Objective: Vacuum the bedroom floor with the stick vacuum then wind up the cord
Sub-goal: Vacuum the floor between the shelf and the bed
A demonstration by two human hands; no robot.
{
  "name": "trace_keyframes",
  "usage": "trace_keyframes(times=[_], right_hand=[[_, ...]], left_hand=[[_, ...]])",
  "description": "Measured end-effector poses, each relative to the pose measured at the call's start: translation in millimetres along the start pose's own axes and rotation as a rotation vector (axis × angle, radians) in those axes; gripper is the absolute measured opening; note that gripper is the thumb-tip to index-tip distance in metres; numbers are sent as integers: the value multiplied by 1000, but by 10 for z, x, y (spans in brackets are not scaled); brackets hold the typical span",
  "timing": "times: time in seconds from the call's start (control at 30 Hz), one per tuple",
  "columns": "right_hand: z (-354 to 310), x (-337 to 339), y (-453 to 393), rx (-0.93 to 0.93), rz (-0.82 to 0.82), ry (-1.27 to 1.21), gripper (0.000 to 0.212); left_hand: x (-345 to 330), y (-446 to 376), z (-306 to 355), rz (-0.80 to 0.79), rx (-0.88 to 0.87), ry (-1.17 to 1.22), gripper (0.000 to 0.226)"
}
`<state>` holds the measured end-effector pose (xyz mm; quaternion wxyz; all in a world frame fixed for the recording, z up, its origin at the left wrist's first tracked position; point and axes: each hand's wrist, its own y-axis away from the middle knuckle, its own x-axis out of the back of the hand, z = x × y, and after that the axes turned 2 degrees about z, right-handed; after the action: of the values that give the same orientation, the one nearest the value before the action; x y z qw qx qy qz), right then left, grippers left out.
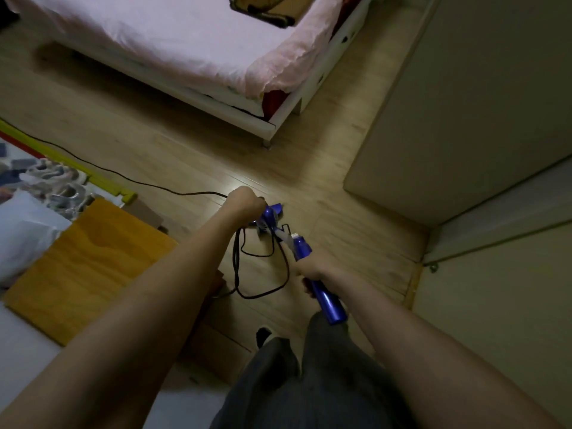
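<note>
**A:** What's the vac look like on your feed?

**B:** I see a glossy blue plastic stick vacuum (309, 261), angled over the pale wood-plank floor (173, 150). My right hand (312, 272) is wrapped round its handle. My left hand (246, 201) is fisted around the thin black power cord (247, 258), whose loops dangle between both hands.
</note>
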<state>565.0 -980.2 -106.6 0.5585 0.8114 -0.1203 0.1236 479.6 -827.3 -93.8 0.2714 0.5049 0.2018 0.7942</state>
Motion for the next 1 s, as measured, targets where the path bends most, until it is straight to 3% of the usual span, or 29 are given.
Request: trace_keyframes(times=[0.1, 0.27, 0.47, 0.7, 0.83, 0.93, 1.0], right_hand=[[0, 51, -67, 16, 39, 136, 42], [-417, 239, 85, 74, -4, 288, 10], [-246, 271, 317, -21, -94, 199, 12], [-389, 179, 52, 4, 0, 90, 14], [-314, -6, -42, 33, 43, 121, 30], [-371, -9, 21, 44, 18, 165, 15], [-393, 54, 123, 47, -24, 209, 16]], left_hand=[[56, -18, -184, 3, 39, 29, 22], [183, -30, -380, -5, 63, 45, 20], [184, -11, -317, -48, -20, 36, 26], [118, 63, -251, -19, -16, 30, 18], [67, 113, -368, -23, 12, 33, 17], [92, 96, -441, -23, 22, 40, 17], [130, 65, -482, -34, 20, 37, 18]])
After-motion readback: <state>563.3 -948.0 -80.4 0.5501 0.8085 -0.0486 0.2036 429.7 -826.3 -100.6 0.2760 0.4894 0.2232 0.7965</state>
